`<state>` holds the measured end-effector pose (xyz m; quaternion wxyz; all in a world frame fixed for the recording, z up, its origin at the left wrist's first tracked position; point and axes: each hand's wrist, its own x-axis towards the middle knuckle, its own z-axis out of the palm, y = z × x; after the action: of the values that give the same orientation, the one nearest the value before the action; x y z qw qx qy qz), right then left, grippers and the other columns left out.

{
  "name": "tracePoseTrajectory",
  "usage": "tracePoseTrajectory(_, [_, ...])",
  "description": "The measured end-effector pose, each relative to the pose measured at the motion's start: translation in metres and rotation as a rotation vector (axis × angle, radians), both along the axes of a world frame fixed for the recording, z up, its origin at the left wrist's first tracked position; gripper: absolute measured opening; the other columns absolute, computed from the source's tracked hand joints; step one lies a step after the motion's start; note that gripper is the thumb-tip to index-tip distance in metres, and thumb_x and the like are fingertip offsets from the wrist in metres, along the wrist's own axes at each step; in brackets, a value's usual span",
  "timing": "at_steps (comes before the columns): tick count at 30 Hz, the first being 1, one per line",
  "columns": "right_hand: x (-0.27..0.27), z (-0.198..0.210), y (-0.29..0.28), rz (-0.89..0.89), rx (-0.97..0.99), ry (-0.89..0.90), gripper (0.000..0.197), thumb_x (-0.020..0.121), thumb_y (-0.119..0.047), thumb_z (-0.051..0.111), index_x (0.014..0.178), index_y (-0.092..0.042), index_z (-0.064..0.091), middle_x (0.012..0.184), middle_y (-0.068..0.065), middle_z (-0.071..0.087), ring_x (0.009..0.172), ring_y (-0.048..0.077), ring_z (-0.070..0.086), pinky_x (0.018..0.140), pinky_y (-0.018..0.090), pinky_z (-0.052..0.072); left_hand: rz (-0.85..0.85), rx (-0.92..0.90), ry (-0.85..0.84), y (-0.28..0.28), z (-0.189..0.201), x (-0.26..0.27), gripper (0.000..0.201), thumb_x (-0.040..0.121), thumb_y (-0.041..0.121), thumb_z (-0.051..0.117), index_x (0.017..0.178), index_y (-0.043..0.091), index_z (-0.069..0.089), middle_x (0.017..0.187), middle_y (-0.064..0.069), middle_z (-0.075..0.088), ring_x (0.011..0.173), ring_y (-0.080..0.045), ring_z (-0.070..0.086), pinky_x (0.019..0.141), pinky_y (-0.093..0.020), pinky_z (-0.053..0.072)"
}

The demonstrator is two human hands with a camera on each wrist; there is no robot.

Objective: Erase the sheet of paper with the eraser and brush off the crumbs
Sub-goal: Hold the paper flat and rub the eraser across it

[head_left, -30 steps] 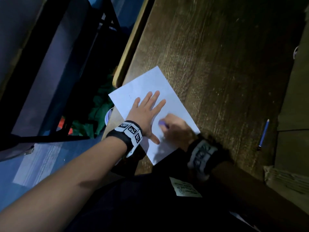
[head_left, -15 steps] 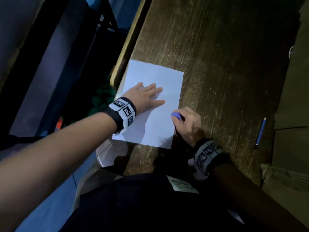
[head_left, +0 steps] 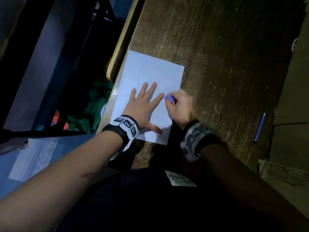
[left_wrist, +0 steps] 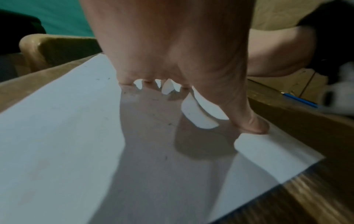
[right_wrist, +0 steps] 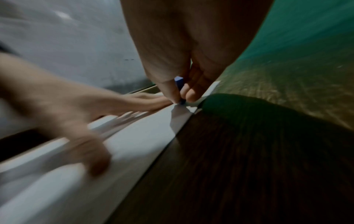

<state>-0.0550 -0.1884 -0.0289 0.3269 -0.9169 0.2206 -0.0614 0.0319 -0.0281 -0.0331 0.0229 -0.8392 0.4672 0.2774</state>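
A white sheet of paper [head_left: 150, 72] lies near the left edge of the dark wooden table [head_left: 225, 56]. My left hand [head_left: 143, 104] presses flat on the sheet with fingers spread; in the left wrist view the left hand [left_wrist: 172, 60] has its fingertips and thumb down on the paper [left_wrist: 57, 136]. My right hand [head_left: 179, 108] pinches a small purple-blue eraser [head_left: 170, 98] at the sheet's right edge. In the right wrist view the eraser [right_wrist: 179, 83] sits between thumb and fingers, its tip on the paper [right_wrist: 124, 144]. A few dark specks dot the sheet [left_wrist: 103, 78].
A blue pencil [head_left: 259, 128] lies on the table to the right. Cardboard [head_left: 294, 114] borders the right side. The table's rounded left edge [head_left: 117, 52] drops to a dark chair frame and green cloth [head_left: 95, 104]. A small note [head_left: 179, 179] rests on my lap.
The sheet has turned and shifted under my left hand across the frames. My right hand with the eraser has moved back to the sheet's right edge, next to the left fingertips.
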Motion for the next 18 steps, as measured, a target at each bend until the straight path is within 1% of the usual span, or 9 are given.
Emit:
tracePoseTrajectory(2, [-0.030,0.000,0.026,0.193,0.006,0.011,0.008,0.082,-0.008,0.062,0.075,-0.009,0.067,0.074,0.008,0.061,0.063,0.025,0.058,0.061,0.035,0.049,0.005,0.003,-0.006,-0.002,-0.001,0.001,0.139,0.059,0.098,0.056,0.162,0.034,-0.012,0.166,-0.007,-0.030,0.153,-0.036,-0.023,0.121,-0.064,0.000])
tracePoseTrajectory(4, [-0.043,0.006,0.028,0.391,0.056,0.082,0.009,0.084,-0.010,0.062,0.076,-0.010,0.067,0.074,0.007,0.061,0.065,0.025,0.059,0.062,0.035,0.049,0.011,0.016,-0.019,-0.003,0.000,0.000,0.136,0.061,0.097,0.055,0.161,0.033,-0.013,0.166,-0.007,-0.030,0.153,-0.036,-0.023,0.121,-0.064,0.001])
tracePoseTrajectory(5, [-0.033,0.007,0.017,0.400,0.064,0.112,0.010,0.084,-0.010,0.062,0.075,-0.012,0.066,0.073,0.006,0.060,0.066,0.025,0.059,0.063,0.035,0.050,0.011,0.020,-0.020,-0.004,0.000,0.000,0.138,0.060,0.098,0.054,0.161,0.033,-0.013,0.166,-0.008,-0.030,0.153,-0.037,-0.023,0.121,-0.064,0.001])
tracePoseTrajectory(8, [0.005,0.004,-0.018,0.127,-0.042,0.070,0.009,0.088,-0.013,0.062,0.083,-0.011,0.069,0.083,0.006,0.060,0.071,0.022,0.058,0.071,0.029,0.049,0.004,0.033,-0.024,-0.005,-0.001,0.000,0.143,0.055,0.102,0.051,0.161,0.032,-0.013,0.166,-0.009,-0.029,0.153,-0.038,-0.021,0.120,-0.064,0.002])
tracePoseTrajectory(10, [0.001,0.000,-0.013,0.019,-0.046,0.006,0.010,0.089,-0.012,0.061,0.086,-0.008,0.069,0.085,0.007,0.060,0.070,0.020,0.057,0.069,0.027,0.048,0.000,0.041,-0.025,-0.004,0.000,0.000,0.143,0.055,0.102,0.051,0.161,0.031,-0.013,0.166,-0.009,-0.030,0.153,-0.038,-0.022,0.120,-0.064,0.001])
tracePoseTrajectory(11, [-0.010,0.001,0.001,0.050,-0.046,-0.019,0.010,0.088,-0.010,0.061,0.082,-0.007,0.069,0.081,0.007,0.061,0.068,0.021,0.056,0.067,0.031,0.048,0.002,0.040,-0.016,-0.004,0.001,-0.001,0.143,0.056,0.101,0.052,0.161,0.031,-0.014,0.165,-0.009,-0.030,0.153,-0.038,-0.022,0.120,-0.064,0.001])
tracePoseTrajectory(13, [-0.043,0.004,0.030,0.280,-0.023,-0.006,0.010,0.085,-0.008,0.060,0.079,-0.006,0.068,0.076,0.008,0.061,0.068,0.024,0.056,0.064,0.037,0.048,0.006,0.037,-0.016,-0.004,0.002,0.000,0.142,0.057,0.100,0.054,0.161,0.032,-0.014,0.165,-0.009,-0.031,0.153,-0.038,-0.024,0.120,-0.064,0.000])
tracePoseTrajectory(15, [-0.047,0.009,0.022,0.445,0.008,0.073,0.004,0.083,-0.005,0.064,0.081,-0.007,0.068,0.077,0.008,0.061,0.069,0.024,0.057,0.064,0.038,0.049,-0.002,0.052,-0.021,-0.006,0.004,-0.001,0.145,0.056,0.099,0.057,0.161,0.031,-0.016,0.165,-0.010,-0.032,0.152,-0.039,-0.025,0.119,-0.065,0.000])
tracePoseTrajectory(18, [-0.008,0.011,-0.014,0.210,-0.043,0.072,0.006,0.086,-0.010,0.064,0.086,-0.010,0.070,0.082,0.006,0.061,0.072,0.020,0.058,0.072,0.034,0.052,-0.017,0.090,-0.038,-0.009,0.006,-0.003,0.152,0.051,0.099,0.060,0.160,0.028,-0.018,0.164,-0.012,-0.033,0.151,-0.042,-0.025,0.118,-0.068,0.001])
